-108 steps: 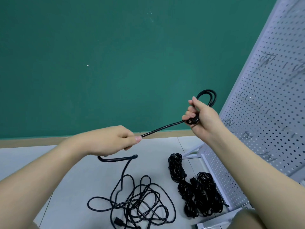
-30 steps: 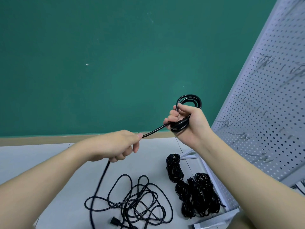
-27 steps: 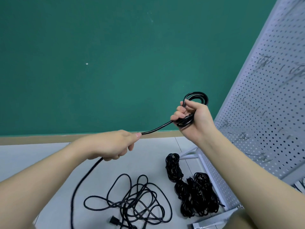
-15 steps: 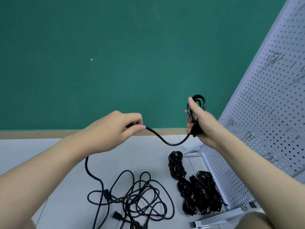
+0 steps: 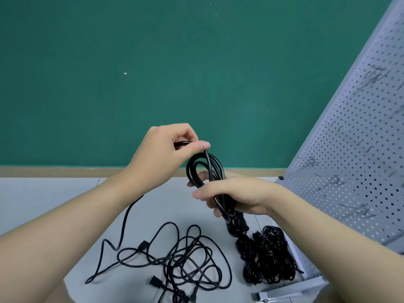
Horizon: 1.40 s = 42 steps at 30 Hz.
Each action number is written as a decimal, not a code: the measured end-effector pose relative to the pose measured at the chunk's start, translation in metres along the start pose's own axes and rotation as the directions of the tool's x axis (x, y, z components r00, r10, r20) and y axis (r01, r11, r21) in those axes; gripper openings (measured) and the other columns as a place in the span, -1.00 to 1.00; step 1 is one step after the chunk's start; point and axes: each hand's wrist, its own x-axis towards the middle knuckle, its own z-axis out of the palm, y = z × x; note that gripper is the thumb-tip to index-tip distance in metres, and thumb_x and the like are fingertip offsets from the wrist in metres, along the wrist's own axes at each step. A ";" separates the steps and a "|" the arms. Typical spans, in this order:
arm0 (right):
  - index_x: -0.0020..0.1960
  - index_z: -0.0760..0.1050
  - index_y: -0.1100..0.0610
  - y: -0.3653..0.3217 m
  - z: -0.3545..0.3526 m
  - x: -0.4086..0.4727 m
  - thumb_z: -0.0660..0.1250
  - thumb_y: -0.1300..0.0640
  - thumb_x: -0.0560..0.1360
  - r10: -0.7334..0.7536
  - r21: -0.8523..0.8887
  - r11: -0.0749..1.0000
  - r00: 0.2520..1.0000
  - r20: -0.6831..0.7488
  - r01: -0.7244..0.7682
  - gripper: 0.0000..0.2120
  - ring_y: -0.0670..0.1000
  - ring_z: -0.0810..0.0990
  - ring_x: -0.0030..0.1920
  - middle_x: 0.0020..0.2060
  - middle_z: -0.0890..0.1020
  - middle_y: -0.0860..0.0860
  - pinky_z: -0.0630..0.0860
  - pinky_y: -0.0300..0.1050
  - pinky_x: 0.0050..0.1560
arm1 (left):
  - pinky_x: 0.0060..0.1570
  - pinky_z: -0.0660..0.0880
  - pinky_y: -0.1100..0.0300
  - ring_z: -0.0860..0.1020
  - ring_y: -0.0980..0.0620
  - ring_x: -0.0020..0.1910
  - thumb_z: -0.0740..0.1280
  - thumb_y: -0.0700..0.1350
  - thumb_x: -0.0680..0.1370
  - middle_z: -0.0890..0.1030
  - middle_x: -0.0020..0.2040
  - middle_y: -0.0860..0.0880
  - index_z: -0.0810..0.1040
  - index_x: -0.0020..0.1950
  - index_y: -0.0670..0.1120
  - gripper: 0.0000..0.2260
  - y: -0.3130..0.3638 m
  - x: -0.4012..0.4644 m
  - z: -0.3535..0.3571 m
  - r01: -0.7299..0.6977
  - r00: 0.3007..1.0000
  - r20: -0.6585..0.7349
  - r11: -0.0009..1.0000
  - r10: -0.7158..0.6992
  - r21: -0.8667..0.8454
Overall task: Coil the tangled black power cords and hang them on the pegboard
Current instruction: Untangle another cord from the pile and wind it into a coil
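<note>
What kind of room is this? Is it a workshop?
Probably a workshop or storage corner. A grey pegboard with metal hooks leans at the right, black power cords lie tangled on the pale floor, and a plain green wall stands behind.

Bright, even light with hardly any shadows; wide-angle bending tilts the pegboard, its hooks slightly blurred.

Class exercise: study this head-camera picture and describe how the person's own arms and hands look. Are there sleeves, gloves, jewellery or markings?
Both forearms are bare as far as the picture shows: no sleeves. The left hand and right hand wear no gloves, and no rings, watch, bracelet or markings show. The one nail in clear view, on the left thumb, is short and unpainted.
</note>
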 end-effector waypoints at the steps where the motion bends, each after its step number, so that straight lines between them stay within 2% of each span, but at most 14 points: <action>1: 0.27 0.49 0.26 -0.001 0.001 0.000 0.42 0.09 0.31 0.015 0.052 0.999 0.999 0.032 -0.017 -0.45 -0.05 0.36 -0.30 -0.24 0.40 -0.02 0.33 -0.19 -0.27 | -0.43 0.20 0.23 0.24 0.06 -0.45 0.49 0.05 0.54 0.41 -0.51 0.05 0.55 -0.25 -0.05 -0.73 0.001 0.000 0.001 0.015 1.000 -0.019 1.000 -0.015 -0.012; 3: 0.22 0.49 0.21 -0.003 0.003 0.002 0.26 0.22 0.29 0.028 0.221 0.973 0.990 0.141 -0.059 -0.51 -0.03 0.28 -0.33 -0.24 0.36 0.04 0.29 -0.20 -0.34 | -0.44 0.17 0.27 0.20 0.09 -0.47 0.50 0.06 0.53 0.35 -0.53 0.06 0.52 -0.25 -0.06 -0.71 0.000 0.001 0.002 0.032 0.999 -0.043 0.999 -0.033 -0.012; 5: 0.20 0.46 0.24 -0.005 0.003 0.002 0.16 0.25 0.25 -0.003 0.394 0.914 0.969 0.246 -0.097 -0.49 -0.01 0.23 -0.32 -0.24 0.36 0.07 0.25 -0.20 -0.35 | -0.43 0.22 0.24 0.25 0.07 -0.46 0.49 0.08 0.54 0.42 -0.49 0.01 0.53 -0.25 -0.05 -0.71 -0.003 0.002 0.001 0.029 0.998 -0.060 1.000 -0.029 0.001; 9: 0.24 0.43 0.27 -0.011 0.001 0.001 0.15 0.20 0.23 -0.149 0.607 0.790 0.931 0.333 -0.091 -0.43 0.01 0.18 -0.28 -0.21 0.37 0.08 0.22 -0.18 -0.33 | -0.31 0.35 0.11 0.38 0.03 -0.37 0.38 0.05 0.62 0.52 -0.36 -0.02 0.56 -0.10 0.03 -0.84 -0.007 0.004 -0.007 -0.075 0.997 0.025 0.992 0.073 0.103; 12: 0.28 0.39 0.28 -0.014 -0.001 -0.001 0.15 0.17 0.24 -0.219 0.675 0.736 0.927 0.303 -0.047 -0.40 0.02 0.11 -0.24 -0.19 0.36 0.08 0.20 -0.19 -0.32 | -0.35 0.30 0.15 0.36 0.03 -0.37 0.32 0.04 0.66 0.45 -0.39 0.03 0.55 -0.05 0.06 -0.88 -0.009 0.004 -0.012 -0.122 0.991 0.068 0.976 0.111 0.179; 16: 0.26 0.41 0.29 -0.016 -0.005 -0.004 0.17 0.19 0.24 -0.294 0.731 0.682 0.918 0.265 0.007 -0.41 0.00 0.15 -0.28 -0.20 0.32 0.06 0.25 -0.20 -0.36 | -0.41 0.24 0.18 0.28 0.06 -0.44 0.26 0.07 0.68 0.37 -0.46 0.05 0.57 -0.11 0.04 -0.77 -0.014 0.005 -0.016 -0.051 0.997 0.067 0.978 0.039 0.201; 19: 0.26 0.41 0.29 -0.020 -0.016 -0.009 0.22 0.20 0.24 -0.398 0.823 0.562 0.899 0.183 0.081 -0.42 -0.03 0.17 -0.29 -0.19 0.20 0.02 0.31 -0.21 -0.37 | -0.44 0.21 0.21 0.24 0.08 -0.46 0.17 0.10 0.70 0.30 -0.46 0.07 0.54 -0.06 0.04 -0.74 -0.021 0.003 -0.020 0.026 0.997 0.063 0.982 -0.039 0.190; 22: 0.24 0.42 0.28 -0.021 -0.034 -0.017 0.28 0.23 0.22 -0.446 0.885 0.438 0.893 0.060 0.159 -0.43 -0.03 0.21 -0.30 -0.18 0.26 0.03 0.33 -0.20 -0.37 | -0.48 0.19 0.20 0.21 0.07 -0.47 0.15 0.07 0.72 0.30 -0.45 0.03 0.46 -0.01 0.04 -0.81 -0.027 0.001 -0.026 0.069 0.997 0.013 0.985 -0.072 0.161; 25: 0.24 0.44 0.30 -0.017 -0.039 -0.020 0.30 0.22 0.25 -0.392 0.866 0.468 0.920 0.022 0.179 -0.44 -0.03 0.20 -0.30 -0.18 0.30 0.05 0.34 -0.19 -0.39 | -0.41 0.22 0.11 0.23 0.04 -0.46 0.23 0.07 0.69 0.35 -0.44 -0.04 0.45 -0.07 0.01 -0.80 -0.027 0.002 -0.032 0.046 0.996 -0.080 0.985 -0.033 0.165; 28: 0.23 0.48 0.31 -0.014 -0.033 -0.018 0.31 0.21 0.30 -0.325 0.827 0.541 0.945 0.037 0.153 -0.50 -0.02 0.16 -0.29 -0.20 0.30 0.06 0.30 -0.20 -0.39 | -0.34 0.25 0.12 0.29 -0.12 -0.39 0.38 0.11 0.61 0.41 -0.41 -0.15 0.49 -0.12 -0.06 -0.73 -0.025 0.003 -0.037 0.023 0.990 -0.143 0.989 -0.003 0.143; 33: 0.24 0.52 0.27 -0.011 -0.029 -0.018 0.43 0.25 0.32 -0.301 0.714 0.686 0.948 0.102 0.141 -0.52 -0.01 0.17 -0.27 -0.21 0.33 0.06 0.20 -0.17 -0.33 | -0.42 0.18 0.30 0.25 0.12 -0.45 0.35 -0.04 0.66 0.34 -0.42 -0.01 0.48 -0.26 -0.14 -0.68 -0.010 0.004 -0.037 -0.063 0.976 -0.201 0.992 0.085 0.111; 36: 0.26 0.49 0.23 -0.009 -0.025 -0.015 0.25 0.38 0.32 -0.324 0.671 0.724 0.938 0.122 0.163 -0.50 0.01 0.19 -0.25 -0.20 0.37 0.07 0.25 -0.17 -0.31 | -0.45 0.14 0.30 0.22 0.12 -0.48 0.25 -0.02 0.71 0.26 -0.47 0.09 0.42 -0.30 -0.16 -0.60 -0.010 0.004 -0.035 0.001 0.978 -0.209 0.995 0.021 0.102; 39: 0.29 0.46 0.20 -0.008 -0.020 -0.012 0.09 0.44 0.27 -0.375 0.651 0.702 0.927 -0.004 0.287 -0.39 0.02 0.27 -0.24 -0.18 0.42 0.09 0.32 -0.14 -0.25 | -0.45 0.14 0.20 0.18 0.08 -0.49 0.18 0.08 0.72 0.24 -0.48 0.07 0.39 -0.34 -0.11 -0.53 -0.013 0.006 -0.032 0.160 0.985 -0.080 0.985 -0.154 0.071; 42: 0.32 0.47 0.19 -0.008 -0.019 -0.008 0.18 0.45 0.25 -0.395 0.644 0.650 0.903 -0.169 0.404 -0.35 0.03 0.41 -0.23 -0.15 0.45 0.10 0.40 -0.11 -0.20 | -0.40 0.07 0.18 0.09 0.01 -0.46 0.15 0.12 0.72 0.19 -0.46 0.04 0.35 -0.34 -0.07 -0.53 -0.002 0.003 -0.023 0.403 0.906 0.209 0.899 -0.367 -0.170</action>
